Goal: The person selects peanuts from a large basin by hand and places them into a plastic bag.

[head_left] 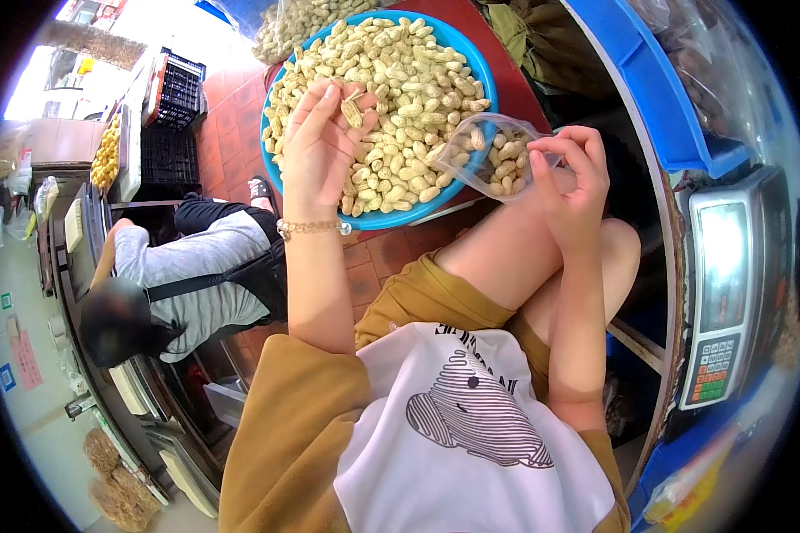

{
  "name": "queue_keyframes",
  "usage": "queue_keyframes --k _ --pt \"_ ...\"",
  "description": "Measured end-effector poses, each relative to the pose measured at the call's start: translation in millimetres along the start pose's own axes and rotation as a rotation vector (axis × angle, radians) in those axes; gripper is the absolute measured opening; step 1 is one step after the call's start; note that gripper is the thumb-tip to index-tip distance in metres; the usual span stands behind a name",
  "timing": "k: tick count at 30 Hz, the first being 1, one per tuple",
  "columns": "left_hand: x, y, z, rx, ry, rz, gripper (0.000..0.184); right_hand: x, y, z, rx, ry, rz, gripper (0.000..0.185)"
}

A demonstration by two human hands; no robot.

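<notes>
My left hand [320,147], with a beaded bracelet on its wrist, is over a wide blue basin [487,75] full of unshelled peanuts [409,115]. Its palm is turned up, and a single peanut [352,110] with a bit of stem is held at the fingers. At the basin's right side, my right hand [576,178] pinches the rim of a clear plastic bag [471,169]. Several peanuts lie inside that bag, which hangs beside the basin's edge above my thigh.
A digital scale [724,284] stands at right, below a blue tray [658,98]. A larger bag of peanuts [307,22] sits behind the basin. On the left, another person [204,271] bends near black crates [173,115] and a counter.
</notes>
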State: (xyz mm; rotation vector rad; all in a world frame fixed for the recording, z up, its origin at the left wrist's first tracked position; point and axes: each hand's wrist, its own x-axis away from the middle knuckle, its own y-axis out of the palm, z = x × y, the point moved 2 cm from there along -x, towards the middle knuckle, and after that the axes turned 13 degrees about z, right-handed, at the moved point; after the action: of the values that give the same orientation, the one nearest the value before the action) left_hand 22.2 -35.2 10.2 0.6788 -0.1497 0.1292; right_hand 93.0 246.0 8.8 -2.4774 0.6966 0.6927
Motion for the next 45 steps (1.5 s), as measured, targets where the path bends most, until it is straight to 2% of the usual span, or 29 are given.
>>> queue_keyframes --k 3,8,11,15,17,22,24,30,33,37,40,44,45 --pt "9.6 13.6 -9.6 0.126 -0.067 0.022 0.015 -0.1 -0.3 -0.8 0.037 -0.059 0.024 0.008" --pt "36.2 51.8 -42.5 0.222 -0.226 -0.074 0.013 0.0 -3.3 -6.2 0.079 -0.184 0.072 0.019" --pt "51.9 78.3 -66.6 0.157 -0.209 -0.076 0.006 1.1 -4.2 -17.2 0.067 -0.296 0.060 0.031" --pt "65.7 101.0 -87.6 0.149 -0.206 -0.127 0.008 2.8 1.2 -23.2 0.023 -0.316 -0.014 0.034" --pt "69.7 106.0 -88.2 0.140 -0.187 -0.158 0.009 6.7 3.2 -20.2 0.022 -0.247 0.017 0.030" --pt "69.3 104.5 -77.9 -0.190 0.022 -0.151 0.010 3.2 -3.6 -18.7 -0.077 -0.038 0.042 0.017" --pt "69.7 101.6 -75.4 -0.326 0.081 -0.119 0.011 1.8 -5.6 -14.8 -0.090 -0.054 0.045 0.015" --pt "71.3 100.4 -77.1 -0.229 0.049 -0.145 0.013 0.5 -9.0 -11.2 -0.081 -0.117 0.019 0.012" --pt "64.6 98.6 -73.9 -0.386 0.118 -0.128 0.014 -0.3 -11.0 -12.1 -0.033 -0.152 0.028 0.012" --pt "59.6 93.0 -66.2 -0.374 0.175 -0.087 0.014 -2.4 -12.9 -15.3 0.003 -0.196 0.057 0.013" --pt "55.7 81.9 -56.9 -0.577 0.237 -0.153 0.009 -2.9 -12.1 -14.8 0.008 -0.207 0.071 0.016" --pt "54.6 77.5 -59.3 -0.755 0.160 -0.174 0.012 -2.2 -8.9 -14.7 0.000 -0.211 0.061 0.019" --pt "56.0 78.8 -60.0 -0.710 0.140 -0.184 0.012 -2.1 -8.9 -15.6 -0.002 -0.216 0.055 0.021"
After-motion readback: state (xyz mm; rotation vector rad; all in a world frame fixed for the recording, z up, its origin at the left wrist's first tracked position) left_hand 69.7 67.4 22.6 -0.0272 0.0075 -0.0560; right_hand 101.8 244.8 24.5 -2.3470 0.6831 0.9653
